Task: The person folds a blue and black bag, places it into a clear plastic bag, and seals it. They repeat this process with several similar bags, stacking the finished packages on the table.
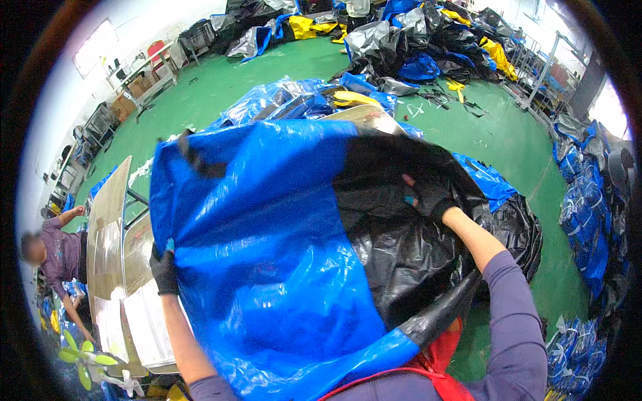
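A large bag-like plastic sheet (267,247), bright blue on the left with a black panel (394,260) on the right, spreads before me. My left hand (164,269), in a black glove with a blue thumb tip, is closed on its left edge. My right hand (431,198), gloved likewise, reaches over the lower rim and lies against the black panel. Two of its fingertips show apart, one bare and one teal; black on black hides the rest. A dark strap (194,157) hangs blurred at the sheet's upper left.
Shiny tabletops (110,267) stand at left, with a co-worker (63,254) beyond them. A green-leafed fan-like object (85,359) is at lower left. Sheet heaps (287,100) lie ahead, with a larger pile (414,50) farther back. Tied blue bundles (582,220) line the right side.
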Action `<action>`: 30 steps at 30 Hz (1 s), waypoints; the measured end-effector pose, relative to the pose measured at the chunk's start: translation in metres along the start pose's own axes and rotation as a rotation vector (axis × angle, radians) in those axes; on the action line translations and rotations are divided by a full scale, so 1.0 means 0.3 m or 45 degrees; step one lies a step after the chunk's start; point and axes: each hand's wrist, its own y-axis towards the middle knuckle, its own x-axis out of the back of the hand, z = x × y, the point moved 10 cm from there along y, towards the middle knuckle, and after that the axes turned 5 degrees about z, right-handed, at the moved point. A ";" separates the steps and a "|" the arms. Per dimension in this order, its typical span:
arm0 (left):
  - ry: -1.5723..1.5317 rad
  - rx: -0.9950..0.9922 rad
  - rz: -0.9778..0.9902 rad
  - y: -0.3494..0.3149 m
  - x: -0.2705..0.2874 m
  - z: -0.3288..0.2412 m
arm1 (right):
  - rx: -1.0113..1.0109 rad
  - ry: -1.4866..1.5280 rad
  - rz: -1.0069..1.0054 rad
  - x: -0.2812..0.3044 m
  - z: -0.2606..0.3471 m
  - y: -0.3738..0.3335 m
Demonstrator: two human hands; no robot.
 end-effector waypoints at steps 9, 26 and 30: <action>0.293 -0.021 0.532 0.260 -0.055 0.045 | -0.048 -0.346 0.260 -0.229 -0.108 0.014; 1.475 -0.897 0.380 -0.014 -1.062 -0.291 | 0.425 -0.063 -0.865 0.215 0.144 0.330; 1.377 -0.661 1.027 -0.077 -1.372 -0.272 | -0.192 -0.121 0.214 0.150 0.065 0.602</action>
